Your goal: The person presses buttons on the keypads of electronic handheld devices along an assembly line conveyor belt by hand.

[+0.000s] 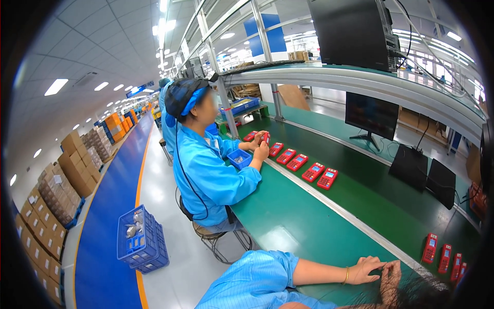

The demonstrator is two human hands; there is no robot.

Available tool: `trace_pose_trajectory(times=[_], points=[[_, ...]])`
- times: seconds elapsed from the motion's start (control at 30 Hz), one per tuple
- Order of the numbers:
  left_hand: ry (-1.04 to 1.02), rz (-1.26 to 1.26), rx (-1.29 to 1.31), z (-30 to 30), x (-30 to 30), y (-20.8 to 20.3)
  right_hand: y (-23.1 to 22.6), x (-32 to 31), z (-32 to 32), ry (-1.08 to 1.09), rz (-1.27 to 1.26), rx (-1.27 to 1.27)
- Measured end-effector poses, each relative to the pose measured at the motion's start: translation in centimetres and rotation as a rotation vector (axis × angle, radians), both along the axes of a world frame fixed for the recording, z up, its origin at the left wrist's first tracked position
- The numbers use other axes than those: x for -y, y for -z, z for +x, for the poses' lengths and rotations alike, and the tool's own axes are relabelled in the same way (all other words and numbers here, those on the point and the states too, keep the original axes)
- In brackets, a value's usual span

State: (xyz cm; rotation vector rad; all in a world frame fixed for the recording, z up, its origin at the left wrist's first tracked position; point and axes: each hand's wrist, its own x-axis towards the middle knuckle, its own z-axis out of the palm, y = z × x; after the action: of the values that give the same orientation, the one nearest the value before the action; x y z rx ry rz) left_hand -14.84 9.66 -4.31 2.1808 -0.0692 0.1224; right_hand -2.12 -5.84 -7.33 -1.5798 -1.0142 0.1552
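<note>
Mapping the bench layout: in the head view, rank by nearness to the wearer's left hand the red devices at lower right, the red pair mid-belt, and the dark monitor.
From the left hand:
1. Red devices, right.
2. Red pair, ahead mid-belt.
3. Dark monitor, far side, right.

— What fills the hall toward nine o'clock?
— Stacked cardboard boxes (67, 180) along the wall beside a blue floor (110, 216).
— And overhead?
— Ceiling light panels (55, 86); a long green bench (309, 206) runs toward twelve o'clock.
</note>
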Motion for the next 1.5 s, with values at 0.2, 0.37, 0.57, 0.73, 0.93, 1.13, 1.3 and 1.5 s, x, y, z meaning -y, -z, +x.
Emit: trace_pose_trajectory(times=[0.2, 0.37, 0.57, 0.73, 0.93, 1.13, 1.3, 1.5], points=[[0.001, -0.040, 0.019, 0.2, -0.6, 0.6, 1.5, 0.0, 1.2, 0.058, -0.061, 0.049], [-0.012, -0.091, 0.013, 0.5, -1.3, 1.0, 0.8, -0.4, 1.1, 0.057, -0.076, 0.060], [-0.044, -0.132, 0.040, 0.6, -2.0, 1.5, 1.2, -1.2, 0.8, 0.031, -0.007, 0.001], [-0.057, -0.146, 0.043, 0.7, -2.5, 1.7, 1.8, -1.7, 1.1, 0.019, -0.006, 0.016], [-0.041, -0.144, 0.003, 0.7, -3.0, 1.3, 2.0, -2.2, 1.3, 0.013, -0.003, 0.011], [-0.020, -0.146, 0.006, 0.7, -3.4, 1.6, 1.4, -2.7, 0.8, 0.029, 0.001, -0.011], [-0.008, -0.131, 0.034, 0.6, -3.6, 1.8, 1.3, -2.9, 0.7, 0.030, -0.007, 0.001], [-0.012, -0.125, 0.019, 0.5, -3.8, 1.5, 1.5, -3.0, 0.8, 0.031, -0.004, 0.018]])
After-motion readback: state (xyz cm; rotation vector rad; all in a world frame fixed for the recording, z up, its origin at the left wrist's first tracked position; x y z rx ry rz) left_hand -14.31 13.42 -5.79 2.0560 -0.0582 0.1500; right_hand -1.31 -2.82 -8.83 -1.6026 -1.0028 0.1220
